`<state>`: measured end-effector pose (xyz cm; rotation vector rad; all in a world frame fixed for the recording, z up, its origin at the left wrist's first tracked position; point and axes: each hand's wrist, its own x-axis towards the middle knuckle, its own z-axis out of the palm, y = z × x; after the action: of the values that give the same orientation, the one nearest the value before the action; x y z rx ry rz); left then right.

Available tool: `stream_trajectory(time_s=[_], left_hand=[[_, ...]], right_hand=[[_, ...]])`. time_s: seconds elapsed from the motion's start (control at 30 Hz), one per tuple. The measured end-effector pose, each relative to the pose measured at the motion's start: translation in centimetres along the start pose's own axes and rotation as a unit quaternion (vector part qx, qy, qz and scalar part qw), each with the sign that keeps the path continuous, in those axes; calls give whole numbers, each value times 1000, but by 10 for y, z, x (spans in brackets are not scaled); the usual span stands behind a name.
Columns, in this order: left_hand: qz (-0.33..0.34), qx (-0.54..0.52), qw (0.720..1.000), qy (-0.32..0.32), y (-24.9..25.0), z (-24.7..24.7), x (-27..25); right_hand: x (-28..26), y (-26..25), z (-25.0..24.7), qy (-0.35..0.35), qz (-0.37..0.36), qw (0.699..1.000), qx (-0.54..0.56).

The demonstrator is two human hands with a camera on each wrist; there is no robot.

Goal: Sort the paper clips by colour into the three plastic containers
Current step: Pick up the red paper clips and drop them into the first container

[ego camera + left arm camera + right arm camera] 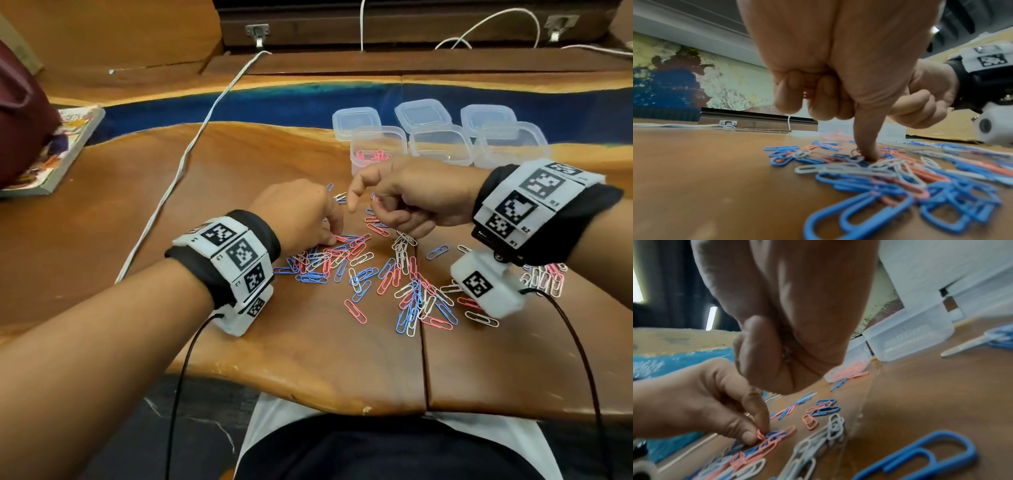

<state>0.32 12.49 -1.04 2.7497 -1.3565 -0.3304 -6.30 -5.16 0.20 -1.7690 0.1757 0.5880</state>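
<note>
Pink, blue and white paper clips point(376, 274) lie scattered over the wooden table point(308, 359). My left hand point(330, 236) reaches down into the left part of the pile; in the right wrist view its thumb and forefinger pinch a pink clip point(760, 434) that still lies among the others. My right hand point(373, 205) hovers just above the clips with its fingers curled in and the forefinger crooked outward; a bit of pink clip point(375, 199) shows in its grip. Three clear containers stand behind: the left one point(378, 145) holds pink clips, while the middle point(442, 145) and right point(513, 147) ones look empty.
Three clear lids point(423, 111) lie behind the containers. A white cable point(191, 154) runs across the table on the left, beside a book point(58, 150). Blue-handled scissors point(972, 342) lie at the right. More white and pink clips point(548, 277) sit under my right wrist.
</note>
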Motion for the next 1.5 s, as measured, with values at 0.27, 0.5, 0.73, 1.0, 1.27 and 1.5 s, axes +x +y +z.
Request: stream_trajectory(time_s=[0.27, 0.5, 0.73, 1.0, 1.27, 1.5], left_hand=[[3, -181, 982, 43, -12, -5, -5], [-148, -548, 822, -40, -7, -12, -3], [-139, -641, 755, -11, -10, -6, -2], [-105, -724, 674, -104, -21, 0, -2], [-153, -523, 835, -70, -10, -5, 0], [-44, -154, 987, -10, -4, 8, 3]], right_hand=[[2, 0, -1, 10, 74, 997, 3], [7, 1, 10, 92, -90, 883, -452], [9, 5, 11, 41, -63, 871, -486], [3, 1, 5, 22, 2, 961, -277], [-2, 5, -9, 6, -6, 1000, 17], [-5, 7, -11, 76, 19, 997, 3]])
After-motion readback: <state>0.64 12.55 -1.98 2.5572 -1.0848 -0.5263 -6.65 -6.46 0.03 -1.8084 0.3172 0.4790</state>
